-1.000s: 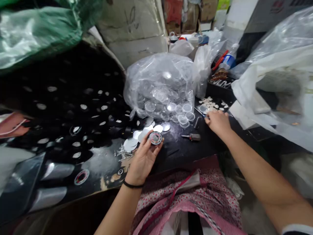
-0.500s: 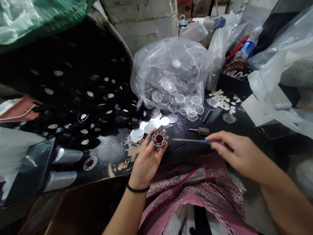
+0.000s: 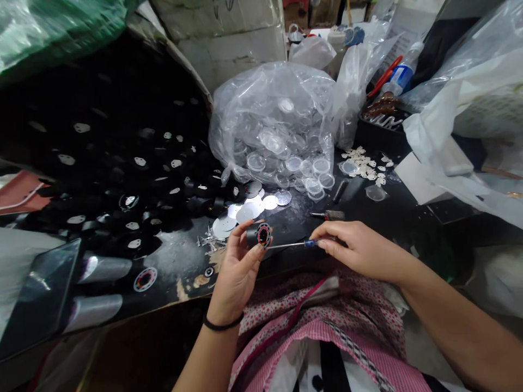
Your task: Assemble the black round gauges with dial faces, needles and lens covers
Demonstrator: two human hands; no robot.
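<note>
Between the thumb and fingers of my left hand point(image 3: 237, 272) is a small black gauge point(image 3: 263, 234), its round dial with red and yellow marks turned partly to the right. My right hand point(image 3: 353, 250) grips the blue handle of a screwdriver point(image 3: 288, 245). The thin metal shaft points left, its tip at or close to the lower edge of the dial; whether it touches, I cannot tell. White and silvery discs point(image 3: 245, 212) lie just beyond my left hand, with small screws or pins point(image 3: 210, 241) beside them.
A clear plastic bag of transparent round covers point(image 3: 273, 141) stands behind. Many black parts with pale plates point(image 3: 134, 226) heap at left. A second screwdriver point(image 3: 329, 215) and small pale plates point(image 3: 363, 163) lie at right. A loose dial ring point(image 3: 145, 279) rests near the front edge.
My right hand has moved left, bringing the screwdriver tip to the gauge. My left hand has turned the gauge, so its black side now shows. The view has shifted slightly.
</note>
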